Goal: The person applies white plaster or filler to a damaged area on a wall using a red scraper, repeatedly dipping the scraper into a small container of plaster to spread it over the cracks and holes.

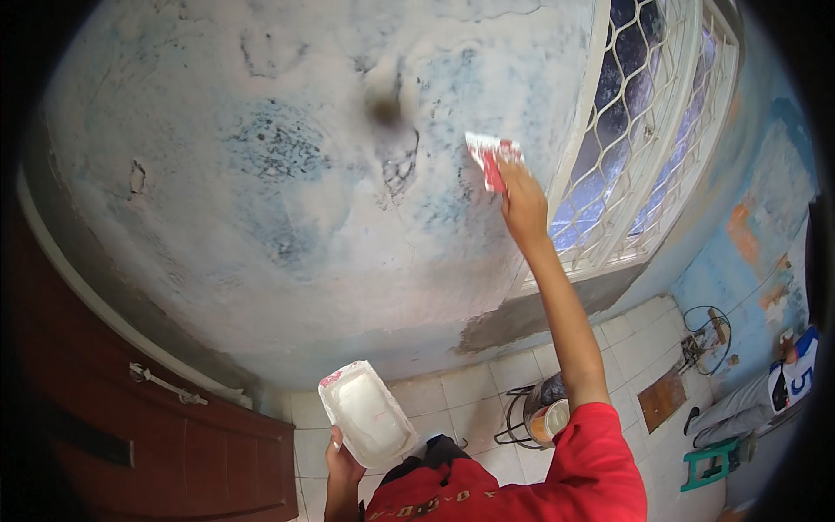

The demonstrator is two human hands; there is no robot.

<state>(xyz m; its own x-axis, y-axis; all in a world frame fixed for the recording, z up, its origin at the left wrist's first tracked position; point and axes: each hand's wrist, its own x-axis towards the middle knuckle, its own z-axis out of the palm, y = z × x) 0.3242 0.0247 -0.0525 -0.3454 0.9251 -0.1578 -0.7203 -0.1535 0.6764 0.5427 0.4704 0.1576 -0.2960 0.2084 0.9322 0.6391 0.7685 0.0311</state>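
Your right hand (524, 204) is closed around a scraper (496, 171), thumb and fingers gathered at its near end. The scraper is red and smeared with white, and it sits just left of the window (606, 143), in front of the wall (348, 261); you cannot tell from this view whether its edge touches. Your right arm stretches up past the window's lower left corner, out of a red sleeve.

Your left hand (345, 467) grips the left side of a tray (331, 389), well below and to the left of the window. The tray is tilted so that you look into it, and white paste (370, 409) covers its inside; reddish marks show at its upper corner.

The wall left of the window is pale, with blue and dark patches and several cracks. Directly below the window is a rough grey patch. The window has a white grille.

Lower, beneath the window, a can (546, 424) stands by a black metal stand (511, 419) on the tiled floor (452, 393). A brown board (663, 401) lies below and right of the window; farther right are a cable (729, 341), a green stool (707, 466) and another person (761, 391). Far left of the window is a door (174, 457).
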